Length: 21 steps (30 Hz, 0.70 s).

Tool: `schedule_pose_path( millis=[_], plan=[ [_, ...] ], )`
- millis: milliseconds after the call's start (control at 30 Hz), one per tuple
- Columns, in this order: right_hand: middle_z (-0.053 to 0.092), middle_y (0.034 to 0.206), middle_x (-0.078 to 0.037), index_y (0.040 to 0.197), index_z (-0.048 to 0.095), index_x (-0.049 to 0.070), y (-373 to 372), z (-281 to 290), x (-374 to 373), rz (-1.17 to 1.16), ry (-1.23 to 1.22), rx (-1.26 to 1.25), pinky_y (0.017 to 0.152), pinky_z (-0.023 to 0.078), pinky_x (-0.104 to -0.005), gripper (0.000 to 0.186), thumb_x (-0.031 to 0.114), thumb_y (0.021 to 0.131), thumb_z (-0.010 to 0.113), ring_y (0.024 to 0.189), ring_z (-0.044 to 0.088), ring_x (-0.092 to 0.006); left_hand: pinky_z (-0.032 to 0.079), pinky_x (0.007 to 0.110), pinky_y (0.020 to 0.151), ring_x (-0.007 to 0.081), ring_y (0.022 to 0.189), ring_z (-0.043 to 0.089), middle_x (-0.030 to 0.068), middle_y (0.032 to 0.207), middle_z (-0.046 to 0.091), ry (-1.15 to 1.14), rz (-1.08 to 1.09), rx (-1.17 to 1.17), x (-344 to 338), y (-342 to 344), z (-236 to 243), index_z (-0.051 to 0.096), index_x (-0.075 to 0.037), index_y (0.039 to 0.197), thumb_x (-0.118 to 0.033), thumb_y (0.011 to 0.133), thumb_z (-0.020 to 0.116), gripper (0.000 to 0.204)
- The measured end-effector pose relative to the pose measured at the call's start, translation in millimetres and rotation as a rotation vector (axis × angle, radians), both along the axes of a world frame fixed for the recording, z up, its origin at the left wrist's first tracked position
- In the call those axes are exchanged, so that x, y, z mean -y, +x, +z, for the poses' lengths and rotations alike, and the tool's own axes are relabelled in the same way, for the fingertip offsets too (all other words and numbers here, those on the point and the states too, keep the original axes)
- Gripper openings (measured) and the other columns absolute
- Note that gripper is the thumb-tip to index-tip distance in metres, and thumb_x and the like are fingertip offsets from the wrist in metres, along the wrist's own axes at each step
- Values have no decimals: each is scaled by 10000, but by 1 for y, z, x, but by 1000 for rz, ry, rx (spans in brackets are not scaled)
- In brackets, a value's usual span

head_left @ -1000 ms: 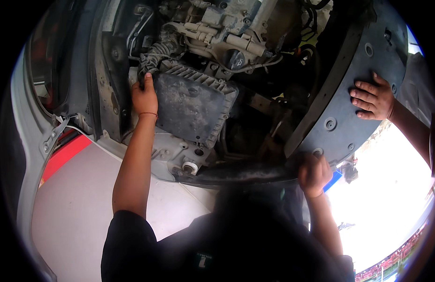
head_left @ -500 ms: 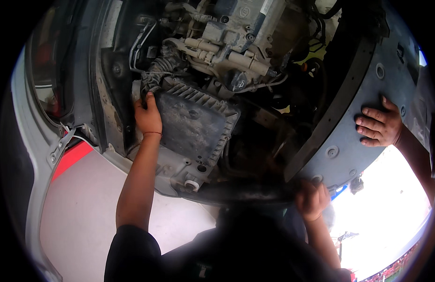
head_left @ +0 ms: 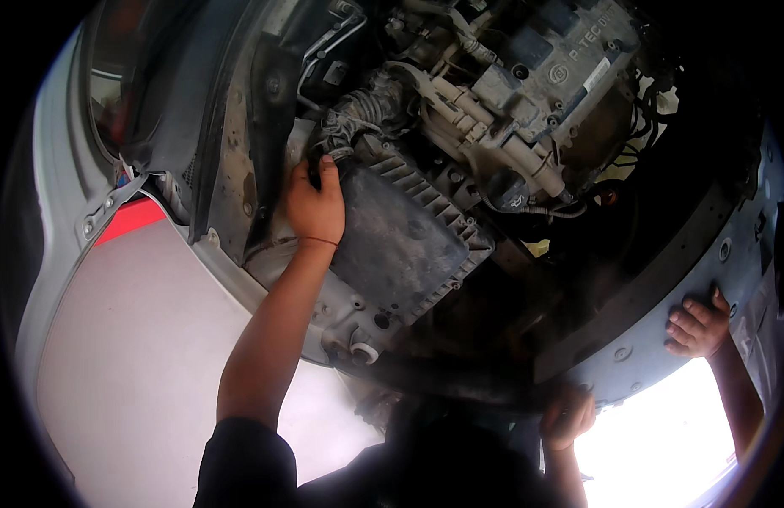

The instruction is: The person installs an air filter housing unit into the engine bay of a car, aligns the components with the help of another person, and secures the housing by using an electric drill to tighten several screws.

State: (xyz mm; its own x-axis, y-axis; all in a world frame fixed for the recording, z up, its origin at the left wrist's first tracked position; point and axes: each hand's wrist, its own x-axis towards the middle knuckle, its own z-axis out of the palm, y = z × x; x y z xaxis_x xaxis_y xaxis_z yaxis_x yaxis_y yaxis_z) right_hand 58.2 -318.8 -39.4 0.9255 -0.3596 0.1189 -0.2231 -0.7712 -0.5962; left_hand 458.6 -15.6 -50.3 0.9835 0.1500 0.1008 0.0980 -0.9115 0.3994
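Note:
My left hand (head_left: 316, 203) is closed at the corner of a black, dusty air filter box (head_left: 400, 237), beside the ribbed intake hose (head_left: 364, 110). Its thumb lies on top near the hose joint, and the other fingers curl down beside the box, partly hidden. Low in the view, my right hand (head_left: 567, 418) is closed at the near end of a long grey bumper panel (head_left: 620, 354); its fingertips are dim and hard to see. Farther right, another person's hand (head_left: 698, 323) rests on the same panel with its fingers apart.
A dirty engine (head_left: 552, 76) with pipes and wiring fills the far middle. A dark gap (head_left: 510, 313) lies between the box and the panel. The grey fender edge (head_left: 239, 271) runs along the left, with a pale surface (head_left: 155, 330) beyond it.
The view has shifted, so the engine bay sits farther right and a little lower on the whole. My left hand stays at the box corner and my right hand at the panel's end.

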Motion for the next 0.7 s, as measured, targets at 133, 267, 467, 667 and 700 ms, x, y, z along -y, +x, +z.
schedule_pose_path(
  millis=[133, 267, 467, 667, 700],
  plan=[
    [646, 819, -87, 962, 610, 67, -5, -1, -2, -4, -6, -39, 547, 470, -376, 88, 118, 892, 595, 635, 599, -283, 512, 440, 853, 396, 989, 660, 212, 1077, 685, 22, 4, -1, 1, -1, 2, 628, 1, 1179, -456, 962, 566, 510],
    [645, 818, -93, 962, 602, 58, -6, -1, -2, 2, -14, -49, 548, 470, -378, 91, 128, 909, 578, 638, 598, -283, 511, 438, 860, 399, 1003, 656, 217, 1090, 680, -26, 5, 2, 3, -4, 2, 626, 3, 1185, -450, 964, 563, 508],
    [653, 827, -90, 1004, 596, 61, -3, -6, -3, 11, -34, 6, 548, 471, -385, 144, 190, 951, 561, 636, 598, -282, 513, 429, 872, 398, 1018, 654, 222, 1115, 676, 28, -2, -10, -6, 0, -7, 629, 9, 1181, -441, 963, 562, 504],
    [654, 828, -83, 1012, 600, 65, 0, -2, -3, 18, -45, 7, 557, 472, -382, 180, 236, 978, 554, 643, 598, -276, 517, 452, 865, 400, 1020, 653, 219, 1105, 678, 94, 26, -29, 9, -3, 9, 637, -2, 1171, -446, 945, 572, 502],
    [654, 828, -82, 1013, 601, 65, 0, -1, -4, 23, -49, 5, 558, 471, -380, 181, 237, 980, 552, 644, 598, -275, 517, 455, 865, 398, 1020, 653, 219, 1105, 678, 125, 31, -14, 9, -4, 7, 637, -3, 1170, -451, 940, 575, 508]
  ],
)
